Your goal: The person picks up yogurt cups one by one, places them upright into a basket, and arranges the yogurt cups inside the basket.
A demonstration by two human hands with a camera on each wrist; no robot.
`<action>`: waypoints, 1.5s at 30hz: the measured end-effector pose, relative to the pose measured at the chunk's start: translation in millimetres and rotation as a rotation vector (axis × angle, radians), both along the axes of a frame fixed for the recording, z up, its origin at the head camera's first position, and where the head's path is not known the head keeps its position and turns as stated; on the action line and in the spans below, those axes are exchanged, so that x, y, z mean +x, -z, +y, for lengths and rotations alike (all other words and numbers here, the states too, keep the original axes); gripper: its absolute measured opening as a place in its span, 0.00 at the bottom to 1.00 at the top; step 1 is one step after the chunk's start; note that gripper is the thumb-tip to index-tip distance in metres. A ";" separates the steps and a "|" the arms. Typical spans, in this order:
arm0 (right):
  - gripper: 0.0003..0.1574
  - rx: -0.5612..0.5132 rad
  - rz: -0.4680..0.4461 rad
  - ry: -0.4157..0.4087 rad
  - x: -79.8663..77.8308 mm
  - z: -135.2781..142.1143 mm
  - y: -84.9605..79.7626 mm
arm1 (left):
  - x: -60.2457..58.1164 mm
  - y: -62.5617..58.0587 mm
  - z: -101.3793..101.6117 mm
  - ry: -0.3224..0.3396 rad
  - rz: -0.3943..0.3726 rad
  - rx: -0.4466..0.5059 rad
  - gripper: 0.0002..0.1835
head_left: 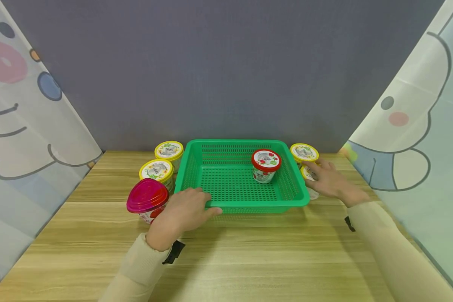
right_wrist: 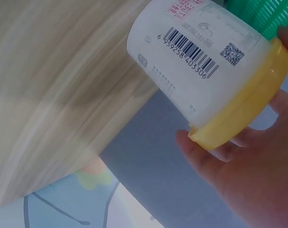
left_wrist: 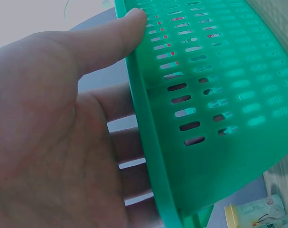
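My left hand grips the near left rim of a green plastic basket. In the left wrist view its thumb lies against the slotted wall, the other fingers over the rim. A white tub with a red lid stands inside the basket, towards the right. Right of the basket, my right hand holds a paper tub with a yellow lid, fingers around the lid's edge; its side shows a barcode. Just behind it stands another yellow-lidded tub.
Left of the basket stand two yellow-lidded tubs and a tub with a pink lid, close to my left wrist. A grey panel rises behind the wooden table. Cartoon-printed sheets flank both sides.
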State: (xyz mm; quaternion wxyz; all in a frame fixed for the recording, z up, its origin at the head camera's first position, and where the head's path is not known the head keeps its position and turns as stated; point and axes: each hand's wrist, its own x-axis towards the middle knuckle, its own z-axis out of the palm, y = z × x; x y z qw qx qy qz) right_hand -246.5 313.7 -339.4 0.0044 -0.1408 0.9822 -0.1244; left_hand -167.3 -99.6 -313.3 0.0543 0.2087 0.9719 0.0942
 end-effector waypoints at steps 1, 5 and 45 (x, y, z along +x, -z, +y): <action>0.40 -0.001 0.003 0.003 0.0 -0.4 -0.3 | 0.1 -0.2 0.0 0.000 -0.002 -0.001 0.29; 0.38 0.010 -0.002 0.011 0.5 -1.7 -2.8 | 0.0 -1.3 0.3 -0.003 -0.008 -0.007 0.29; 0.34 0.019 0.078 -0.002 3.0 6.5 -9.3 | -0.4 -0.9 -0.5 0.001 -0.015 -0.006 0.29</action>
